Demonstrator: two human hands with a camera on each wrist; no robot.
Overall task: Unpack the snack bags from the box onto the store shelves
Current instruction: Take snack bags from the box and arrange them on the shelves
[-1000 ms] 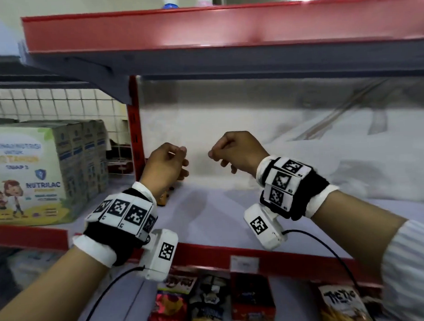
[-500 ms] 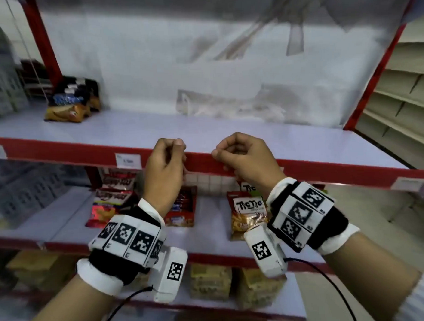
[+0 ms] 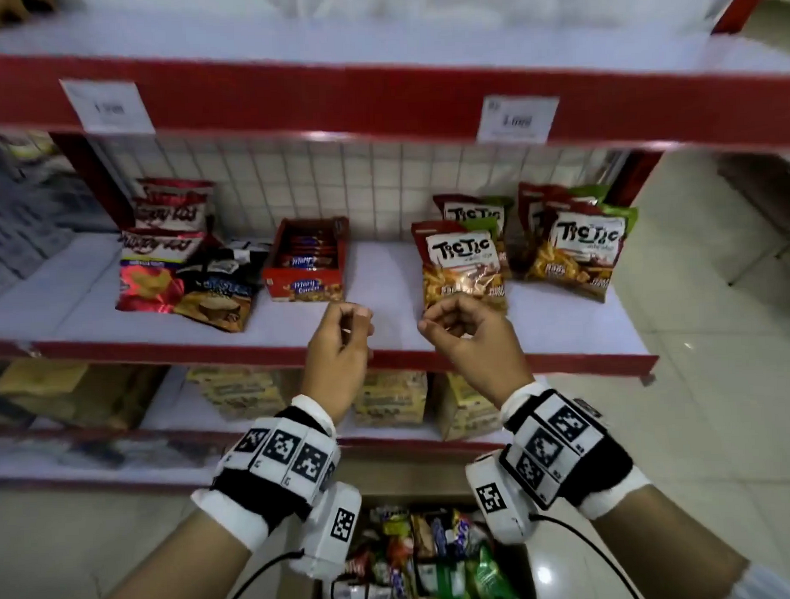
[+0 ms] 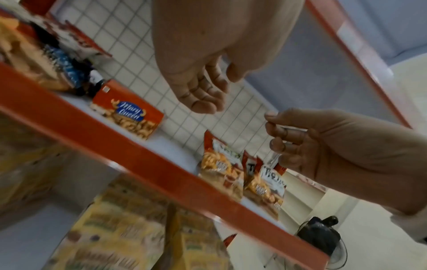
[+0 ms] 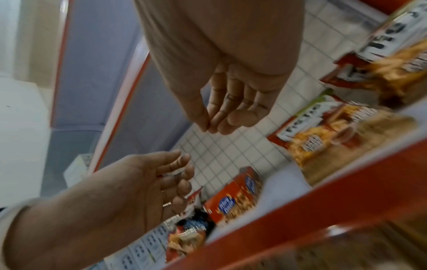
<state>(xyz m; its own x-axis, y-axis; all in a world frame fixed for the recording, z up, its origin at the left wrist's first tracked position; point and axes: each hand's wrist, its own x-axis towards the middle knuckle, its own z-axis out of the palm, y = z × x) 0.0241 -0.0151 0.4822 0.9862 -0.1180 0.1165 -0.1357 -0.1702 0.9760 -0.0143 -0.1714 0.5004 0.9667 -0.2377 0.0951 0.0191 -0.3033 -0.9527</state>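
Note:
An open cardboard box (image 3: 408, 478) on the floor under my wrists holds several mixed snack bags (image 3: 420, 554). My left hand (image 3: 353, 323) and right hand (image 3: 447, 320) hover side by side over the front edge of the middle shelf (image 3: 383, 273). Their fingers are loosely curled and hold nothing. The left wrist view shows the left hand (image 4: 203, 95) empty, with the right hand (image 4: 300, 142) beside it. In the right wrist view, the right hand (image 5: 221, 113) hangs relaxed, thumb near the forefinger. A Tic Tic bag (image 3: 461, 265) stands just beyond the right hand.
On the middle shelf are a red Mary Queen carton (image 3: 307, 262), red and dark bags (image 3: 159, 262) at the left and more Tic Tic bags (image 3: 579, 243) at the right. Bare shelf lies between the carton and the Tic Tic bags. Yellow packs (image 3: 387, 398) fill the shelf below.
The head view has dropped from the upper shelves to the middle shelf and the box on the floor. Both hands stay raised side by side and empty, fingers slightly looser.

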